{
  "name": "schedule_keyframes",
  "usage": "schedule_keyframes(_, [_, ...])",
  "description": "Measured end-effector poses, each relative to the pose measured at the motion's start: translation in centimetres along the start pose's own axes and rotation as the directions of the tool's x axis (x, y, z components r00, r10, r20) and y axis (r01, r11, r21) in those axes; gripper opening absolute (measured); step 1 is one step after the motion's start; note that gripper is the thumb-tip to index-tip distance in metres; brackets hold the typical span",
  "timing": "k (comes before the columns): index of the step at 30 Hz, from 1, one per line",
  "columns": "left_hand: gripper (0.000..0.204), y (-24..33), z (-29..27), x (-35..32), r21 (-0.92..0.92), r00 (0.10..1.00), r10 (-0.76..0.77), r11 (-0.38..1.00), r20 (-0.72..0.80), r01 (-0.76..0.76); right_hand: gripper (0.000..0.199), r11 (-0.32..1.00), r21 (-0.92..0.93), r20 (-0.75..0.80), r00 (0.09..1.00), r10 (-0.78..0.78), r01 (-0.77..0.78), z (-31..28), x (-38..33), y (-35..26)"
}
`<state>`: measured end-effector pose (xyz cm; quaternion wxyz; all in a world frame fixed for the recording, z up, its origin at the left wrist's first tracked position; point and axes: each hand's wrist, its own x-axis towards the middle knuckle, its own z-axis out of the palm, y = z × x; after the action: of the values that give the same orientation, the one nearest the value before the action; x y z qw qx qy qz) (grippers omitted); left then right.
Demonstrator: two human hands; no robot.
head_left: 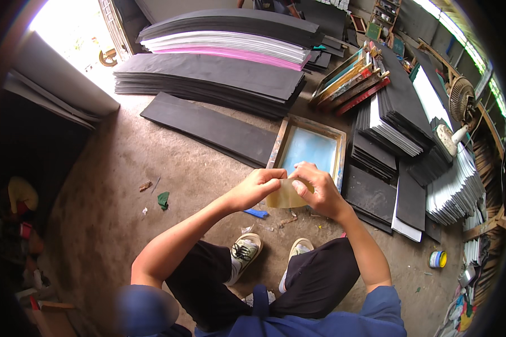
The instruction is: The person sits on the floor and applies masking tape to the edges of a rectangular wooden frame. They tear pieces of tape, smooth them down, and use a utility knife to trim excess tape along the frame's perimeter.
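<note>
A roll of yellowish, see-through tape [285, 195] is held up between my two hands, over the near end of a framed screen. My left hand [262, 184] grips its left upper edge, thumb and fingers closed together. On the other side my right hand [319, 191] has its thumb pressed on the tape and its fingers curled over the top. Just beyond lies the wooden-framed screen [343, 147], with pale blue mesh and a paint-stained rim. Its near edge is partly hidden by my hands.
A long black foam sheet [208, 126] lies left of the screen, before tall stacks of black sheets [208, 76]. More sheets [399, 121] and upright wooden frames [351, 84] stand to the right. A blue strip [256, 213], green scrap [163, 200] and yellow-blue tub [438, 259] lie on the floor.
</note>
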<state>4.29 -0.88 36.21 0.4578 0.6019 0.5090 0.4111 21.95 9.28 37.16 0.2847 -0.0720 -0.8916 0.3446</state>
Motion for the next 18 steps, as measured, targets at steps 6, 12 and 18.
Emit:
schedule_keyframes(6, [0.030,0.58,0.24,-0.22,0.013,0.997,-0.064,0.998,-0.046,0.064,0.018,0.993,0.066,0.054,0.994,0.094,-0.098,-0.63,0.21,-0.25])
schedule_keyframes(12, [0.027,0.54,0.54,-0.06,0.009,0.997,-0.053,0.999,-0.053,0.053,0.019,1.000,0.022,0.017,1.000,0.003,-0.003,-0.06,0.02,0.21])
schedule_keyframes(18, [0.027,0.20,0.41,0.02,0.017,0.999,-0.013,1.000,-0.038,0.014,0.019,1.000,0.023,0.002,1.000,0.017,-0.017,0.03,-0.07,0.47])
